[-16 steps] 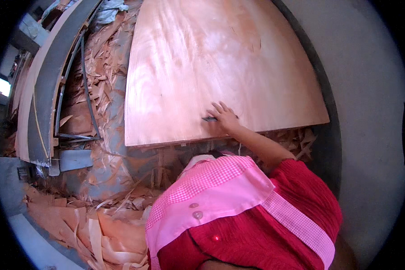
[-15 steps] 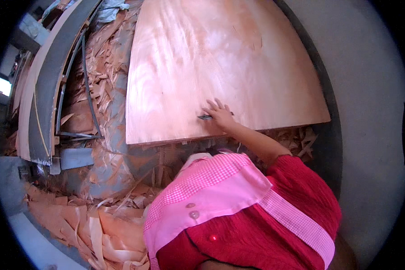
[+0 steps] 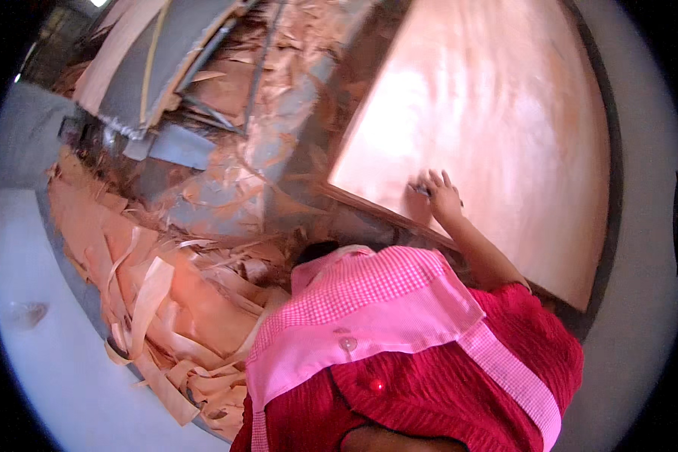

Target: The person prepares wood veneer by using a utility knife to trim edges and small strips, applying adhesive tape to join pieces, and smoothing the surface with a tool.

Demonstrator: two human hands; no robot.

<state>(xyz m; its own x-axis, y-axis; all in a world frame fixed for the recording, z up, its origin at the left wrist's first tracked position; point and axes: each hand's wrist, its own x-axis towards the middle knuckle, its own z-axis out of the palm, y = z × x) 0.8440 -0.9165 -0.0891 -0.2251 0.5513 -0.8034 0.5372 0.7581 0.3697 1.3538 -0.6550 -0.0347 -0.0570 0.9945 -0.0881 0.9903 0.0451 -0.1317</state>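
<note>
My right hand [image 3: 444,199] rests over the near left part of a broad, pale reddish wood veneer sheet [image 3: 490,113]. A small dark hand tool [image 3: 420,190] lies under its palm, one end jutting out past the thumb side and a bit showing at the other side. The tool's exact kind is too small and blurred to tell. Some fingers stretch forward while the hand keeps hold of the tool. The sheet is the top of a low stack with layered edges. My left hand is out of sight.
Torn veneer strips [image 3: 181,301] lie heaped at the lower left. More scraps litter the floor by a metal frame [image 3: 252,68] and a curved dark panel [image 3: 132,75] at the upper left. A grey-blue flat piece [image 3: 181,145] sits near that panel's end. A pale wall [image 3: 648,151] runs along the right.
The view has turned left, so the sheet now appears further right and slanted, and more of the scrap heap shows. My right hand still holds the tool over the sheet's near part.
</note>
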